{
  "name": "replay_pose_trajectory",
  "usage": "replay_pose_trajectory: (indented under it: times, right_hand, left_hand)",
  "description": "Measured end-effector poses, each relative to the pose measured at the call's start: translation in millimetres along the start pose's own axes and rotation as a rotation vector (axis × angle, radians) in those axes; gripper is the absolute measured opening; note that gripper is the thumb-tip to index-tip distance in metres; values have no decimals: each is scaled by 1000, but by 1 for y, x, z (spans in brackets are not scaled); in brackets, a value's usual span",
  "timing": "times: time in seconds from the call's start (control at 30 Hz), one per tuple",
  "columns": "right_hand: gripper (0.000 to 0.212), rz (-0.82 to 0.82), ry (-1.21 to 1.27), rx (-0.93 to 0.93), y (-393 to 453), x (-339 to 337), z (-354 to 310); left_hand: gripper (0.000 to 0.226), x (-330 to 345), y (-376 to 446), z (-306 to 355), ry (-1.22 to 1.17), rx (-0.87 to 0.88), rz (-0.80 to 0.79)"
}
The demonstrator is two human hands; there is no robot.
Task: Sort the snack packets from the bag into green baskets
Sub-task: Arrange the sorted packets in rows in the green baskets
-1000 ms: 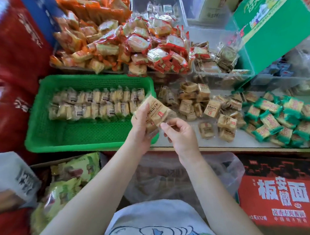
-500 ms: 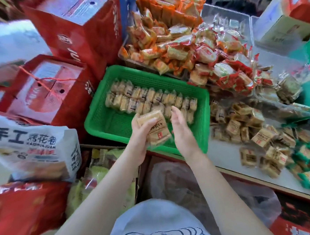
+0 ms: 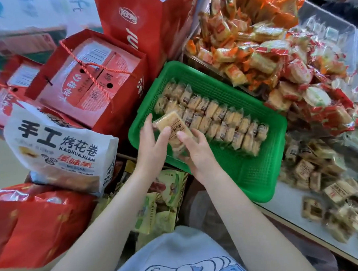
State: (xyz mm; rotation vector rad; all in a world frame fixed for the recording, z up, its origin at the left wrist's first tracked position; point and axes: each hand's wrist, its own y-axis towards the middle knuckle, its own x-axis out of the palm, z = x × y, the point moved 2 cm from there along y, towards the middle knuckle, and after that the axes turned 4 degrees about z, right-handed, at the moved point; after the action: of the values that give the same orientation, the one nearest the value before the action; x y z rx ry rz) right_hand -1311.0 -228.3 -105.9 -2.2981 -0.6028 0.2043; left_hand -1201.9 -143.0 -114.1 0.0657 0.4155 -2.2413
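A green basket (image 3: pixel 258 185) sits at the table's left end, holding two rows of tan snack packets (image 3: pixel 221 122) stood on edge. My left hand (image 3: pixel 151 143) and my right hand (image 3: pixel 198 153) together hold a small stack of tan snack packets (image 3: pixel 171 127) above the basket's near-left corner. The left fingers grip the stack's left side, the right thumb and fingers its right side. A clear plastic bag (image 3: pixel 199 209) lies below the table edge by my right forearm.
More tan packets (image 3: pixel 323 181) lie loose on the white table right of the basket. Orange and red packets (image 3: pixel 273 52) are heaped behind it. Red gift boxes (image 3: pixel 91 82) and a white snack bag (image 3: pixel 57 151) stand to the left, green packets (image 3: pixel 157 203) below.
The view has swung left and closer. Both hands carried the stack of packets from over the table to the basket's near-left corner, and the right hand now grips the stack too.
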Motion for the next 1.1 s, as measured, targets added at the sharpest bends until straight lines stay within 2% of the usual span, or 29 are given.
replay_pose_trajectory:
  times: [0.07, 0.13, 0.17, 0.2, 0.3, 0.4, 0.47, 0.67, 0.87, 1.0, 1.1]
  right_hand:
    - [81, 61, -135, 20, 17, 1, -9]
    - [111, 77, -351, 99, 35, 4, -8]
    - [123, 70, -437, 152, 43, 4, -5]
    - [126, 60, -487, 194, 47, 7, -5]
    - [114, 109, -490, 222, 53, 21, -7]
    - [123, 233, -433, 178, 65, 34, -5]
    - [126, 245, -426, 174, 65, 43, -4]
    - [119, 288, -328, 167, 63, 43, 6]
    - [122, 249, -478, 91, 63, 62, 0]
    - [129, 202, -443, 277, 66, 64, 5]
    - [120, 147, -406, 344, 69, 62, 2]
  left_hand:
    - [60, -19, 2, 3, 260, 292, 90]
    - [50, -32, 12, -11, 415, 388, 150]
    - [50, -35, 17, -21, 462, 368, 157]
    - [52, -36, 20, -33, 479, 329, 147]
    - [53, -36, 21, -54, 383, 249, 112]
    - [54, -36, 20, -60, 338, 225, 152]
    - [54, -36, 22, -61, 337, 214, 166]
    - [56, -36, 23, -64, 312, 194, 154]
    - [56, -35, 24, -67, 284, 196, 169]
    - [56, -36, 24, -69, 276, 188, 153]
    - [56, -36, 24, -68, 276, 191, 144]
